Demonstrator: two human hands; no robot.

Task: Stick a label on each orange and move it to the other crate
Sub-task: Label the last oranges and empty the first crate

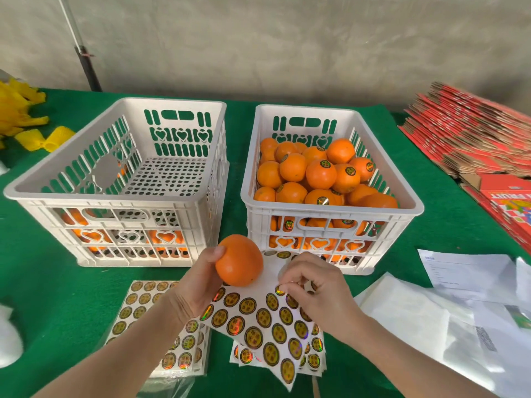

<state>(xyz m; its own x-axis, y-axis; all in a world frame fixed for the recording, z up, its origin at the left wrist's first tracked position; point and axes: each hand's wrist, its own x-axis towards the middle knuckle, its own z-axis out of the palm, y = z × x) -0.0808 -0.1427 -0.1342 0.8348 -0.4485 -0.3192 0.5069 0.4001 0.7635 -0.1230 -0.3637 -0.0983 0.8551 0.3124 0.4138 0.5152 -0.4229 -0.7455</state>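
fingers of the left hand (198, 285) gripped an orange (240, 259), no label showing, above the bench (57, 297) before the crates; the right hand (313, 285) pinched a label (280, 290) on the sheet (258, 320). the right crate (330, 212) was heaped with labelled oranges (321, 173), while the left crate (115, 201) seemingly held few: nearly done.

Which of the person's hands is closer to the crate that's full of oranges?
Right. The right hand pinches a label just in front of the full crate; the left hand, holding an orange, is off to that crate's left.
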